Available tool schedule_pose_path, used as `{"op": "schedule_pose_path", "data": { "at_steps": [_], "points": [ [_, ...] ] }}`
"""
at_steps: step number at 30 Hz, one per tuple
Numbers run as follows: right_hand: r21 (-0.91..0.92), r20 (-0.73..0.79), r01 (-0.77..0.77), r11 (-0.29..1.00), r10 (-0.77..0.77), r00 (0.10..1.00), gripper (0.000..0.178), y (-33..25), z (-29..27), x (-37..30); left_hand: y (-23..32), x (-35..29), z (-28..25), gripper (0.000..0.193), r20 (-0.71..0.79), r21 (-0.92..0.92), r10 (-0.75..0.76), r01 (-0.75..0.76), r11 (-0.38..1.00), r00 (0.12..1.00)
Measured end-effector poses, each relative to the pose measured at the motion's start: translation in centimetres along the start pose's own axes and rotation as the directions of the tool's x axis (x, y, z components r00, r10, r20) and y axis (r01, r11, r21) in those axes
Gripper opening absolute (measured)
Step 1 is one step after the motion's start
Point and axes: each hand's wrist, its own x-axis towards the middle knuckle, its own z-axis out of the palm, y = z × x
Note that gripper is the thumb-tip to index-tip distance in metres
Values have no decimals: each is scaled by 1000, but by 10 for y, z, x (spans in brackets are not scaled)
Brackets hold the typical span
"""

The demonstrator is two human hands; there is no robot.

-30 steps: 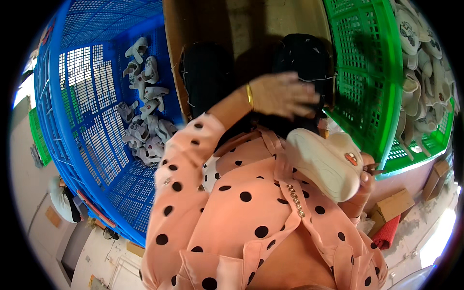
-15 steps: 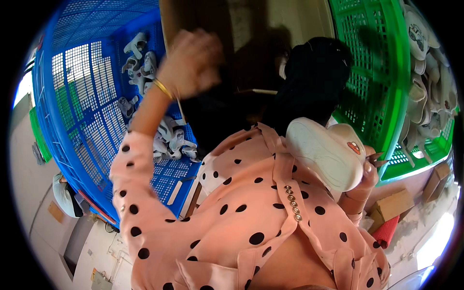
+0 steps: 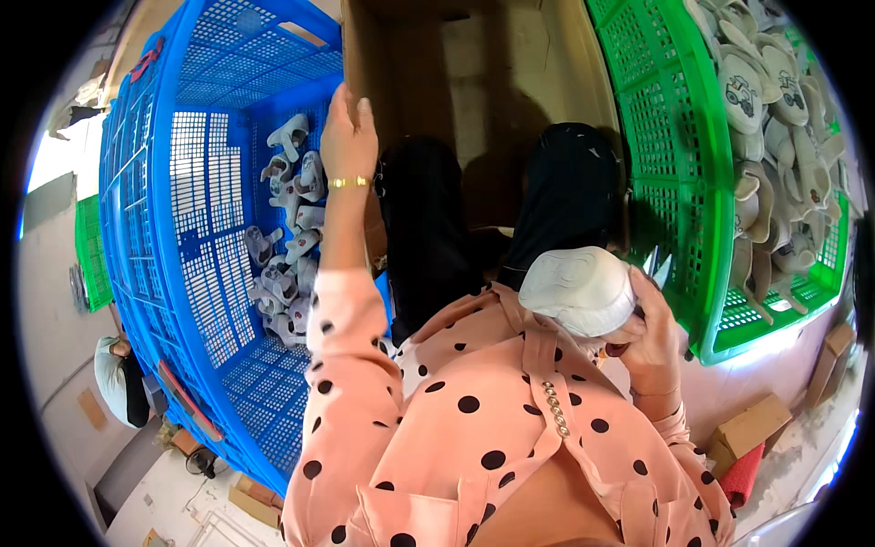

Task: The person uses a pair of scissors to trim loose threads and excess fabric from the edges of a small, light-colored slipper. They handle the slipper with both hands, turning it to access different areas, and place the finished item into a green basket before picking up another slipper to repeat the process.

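Head view: the wearer's two hands were in sight, one on each side of the lap.
Left hand: the hand [image 3: 349, 137] was raised with its grip apart and nothing in it, near the inner edge of the blue basket [image 3: 146, 155]; whether it touched the rim could not be told.
Bracelet: a yellow band [image 3: 349, 182] circled the left wrist.
Right hand: its grip [image 3: 649, 319] was clamped on the right end of a white shoe [image 3: 579, 290]; some fingers were hidden behind it.
Shoe: it lay tilted just in front of the wearer's pink spotted shirt [image 3: 474, 438], near the right knee.
Pointed tool: metal tips [image 3: 662, 266] stuck out past the right hand toward the green basket [image 3: 720, 228].
Blue basket: it stood on the left and held a loose pile of white shoes [image 3: 292, 219].
Green basket: it was on the right, beside more pale shoes [image 3: 779, 164], two with a dark vehicle picture.
Cardboard box: the box [image 3: 547, 55] stood between the baskets, partly behind dark trousers [image 3: 565, 201].
Far left: another person [image 3: 117, 378] appeared small.
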Motion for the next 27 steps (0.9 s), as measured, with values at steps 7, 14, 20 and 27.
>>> {"op": "schedule_pose_path", "data": {
  "at_steps": [7, 14, 20, 27],
  "points": [
    [257, 291, -200, 946, 122, 949, 37, 43, 20, 10, 108, -124, -76, 89, 619, -665, 461, 113, 738, 636],
    [-497, 207, 0, 868, 119, 971, 36, 79, 12, 10, 75, -200, -77, 89, 795, -596, 324, 559, 576, 513],
    [-733, 602, 663, 152, -309, 736, 38, 70, 32, 9, 64, -216, -75, 83, 815, -574, 377, 703, 419, 440],
    [-814, 563, 562, 150, -35, 825, 32, 76, 7, 48, 61, -254, -73, 39, 767, -579, 27, 674, 458, 641]
  ]
}}
